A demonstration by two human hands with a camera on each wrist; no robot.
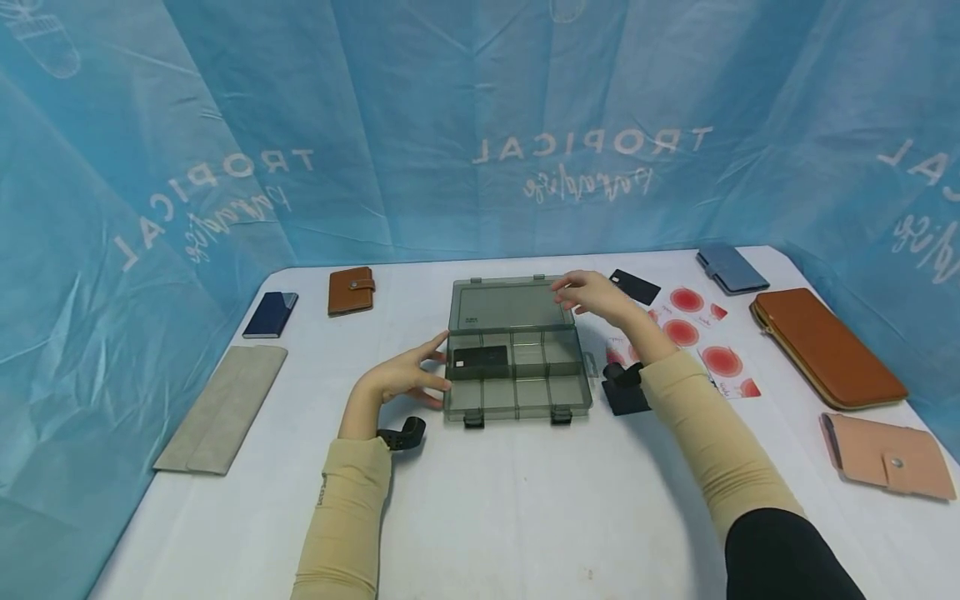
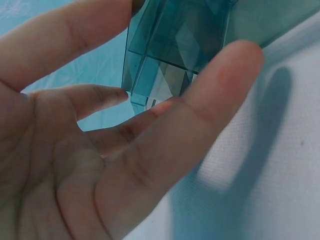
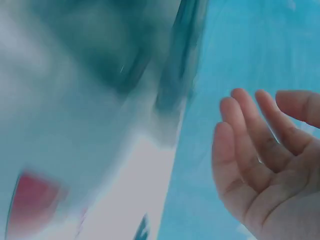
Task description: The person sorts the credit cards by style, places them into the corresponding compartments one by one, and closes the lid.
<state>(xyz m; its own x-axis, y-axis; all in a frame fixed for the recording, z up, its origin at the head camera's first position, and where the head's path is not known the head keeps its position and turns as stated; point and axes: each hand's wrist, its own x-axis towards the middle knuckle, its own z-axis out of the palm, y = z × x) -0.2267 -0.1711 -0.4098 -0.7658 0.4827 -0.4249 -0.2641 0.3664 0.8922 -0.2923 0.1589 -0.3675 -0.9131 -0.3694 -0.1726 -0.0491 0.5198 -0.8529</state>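
Note:
A smoky translucent compartment box (image 1: 532,398) lies on the table with its lid (image 1: 510,304) swung open to the back. In one of its left compartments is a black card (image 1: 480,362). My left hand (image 1: 401,375) is at the box's left side, fingers spread, fingertips right at the wall. In the left wrist view, the thumb and fingers of that hand (image 2: 125,150) stand apart around the box's edge. Over the lid's right edge, my right hand (image 1: 596,296) hovers with loosely bent fingers. It looks empty in the right wrist view, its palm (image 3: 280,185) showing.
Right of the box lie several red-and-white cards (image 1: 681,332), a black card (image 1: 635,287) and another dark card (image 1: 626,400). Farther right are a blue wallet (image 1: 732,269), a brown zip wallet (image 1: 828,348) and a pink wallet (image 1: 888,457). A brown wallet (image 1: 350,292), navy holder (image 1: 268,315) and beige pouch (image 1: 223,410) lie left.

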